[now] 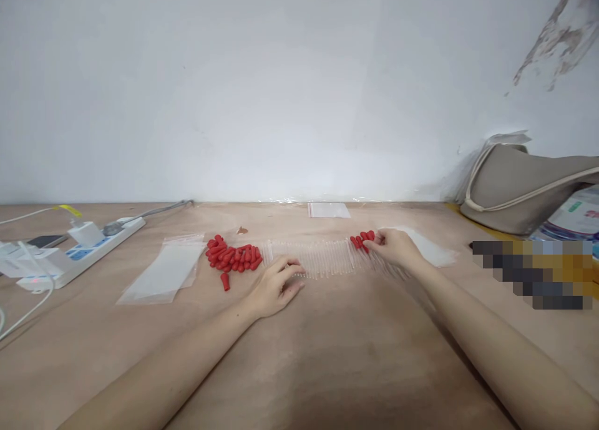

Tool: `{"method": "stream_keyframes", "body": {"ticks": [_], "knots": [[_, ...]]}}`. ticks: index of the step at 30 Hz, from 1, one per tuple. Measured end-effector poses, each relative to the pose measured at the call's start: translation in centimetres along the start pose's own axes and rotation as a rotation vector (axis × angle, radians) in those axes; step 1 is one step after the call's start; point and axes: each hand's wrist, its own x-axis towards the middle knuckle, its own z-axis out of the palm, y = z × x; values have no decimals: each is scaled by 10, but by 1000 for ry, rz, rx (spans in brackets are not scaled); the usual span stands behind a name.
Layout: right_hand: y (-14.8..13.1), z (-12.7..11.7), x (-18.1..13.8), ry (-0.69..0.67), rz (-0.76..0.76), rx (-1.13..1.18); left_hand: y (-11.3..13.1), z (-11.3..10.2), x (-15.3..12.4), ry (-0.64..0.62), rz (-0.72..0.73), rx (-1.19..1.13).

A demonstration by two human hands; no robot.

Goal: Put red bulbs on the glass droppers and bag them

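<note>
A row of thin clear glass tubes (322, 258) lies side by side across the middle of the table. My left hand (277, 288) rests over the left end of this row, its fingers loosely curved and thumb apart, with nothing visible in them. At the row's right end sit a few small red rubber bulbs (359, 240). There the fingertips of my right hand (395, 248) are closed on one red bulb; whether a tube is fitted to it is hidden. Left of the row is a heap of red rubber bulbs (231, 255), with a single bulb (225, 282) apart in front.
Clear zip bags (161, 271) lie to the left, another bag (329, 210) near the wall, and white sheets or bags (430, 248) beyond my right hand. A power strip (100, 255) with chargers and cables is far left. A grey-beige bag (519, 180) stands at the right.
</note>
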Motion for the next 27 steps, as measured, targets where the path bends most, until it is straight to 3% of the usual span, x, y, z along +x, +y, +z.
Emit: {"method": "stream_keyframes", "body": {"ticks": [7, 12, 23, 27], "knots": [[-19, 15, -14, -44, -26, -67, -1, 1, 0, 3, 3, 19], [-23, 17, -15, 3, -51, -129, -1, 1, 0, -3, 4, 30], [-27, 22, -17, 124, -78, 14, -1, 1, 0, -15, -2, 39], [-24, 24, -16, 109, -106, 50, 0, 4, -1, -17, -5, 62]]}}
